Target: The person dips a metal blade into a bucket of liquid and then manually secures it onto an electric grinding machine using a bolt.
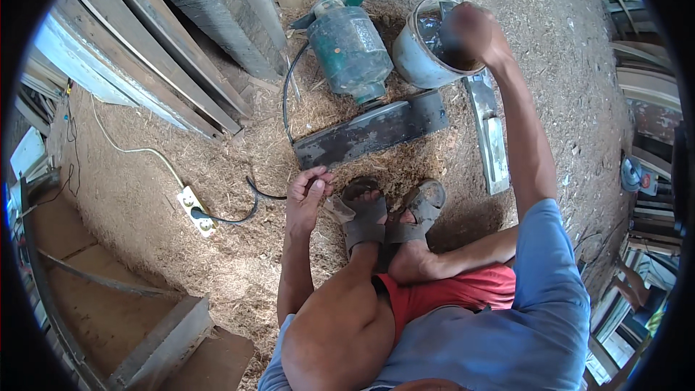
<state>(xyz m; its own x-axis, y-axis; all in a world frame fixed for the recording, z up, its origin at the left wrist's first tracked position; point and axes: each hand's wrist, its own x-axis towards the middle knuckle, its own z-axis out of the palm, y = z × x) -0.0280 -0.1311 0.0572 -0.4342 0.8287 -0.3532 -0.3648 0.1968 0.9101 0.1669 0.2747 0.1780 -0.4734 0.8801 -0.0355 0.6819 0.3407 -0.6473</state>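
My right hand (470,32) is over the right side of a whitish bucket (416,61) with dark, wet-looking contents. Motion blur smears its fingers, so I cannot make out what it holds, if anything. My left hand (308,192) hovers near my left foot, its fingers loosely bent and slightly apart, with nothing visible in them. Beyond it, a dark, worn board (362,132) lies across the sawdust. Behind the board stands a green and grey electric motor (351,51) with a round green end, close to the bucket's left side.
A white power strip (195,211) with a black plug lies at the left. Narrow wood pieces (494,146) rest below the bucket. Long planks (152,47) lean at the upper left; a wooden frame (163,340) is at the lower left. My sandalled feet (362,221) are close to the board.
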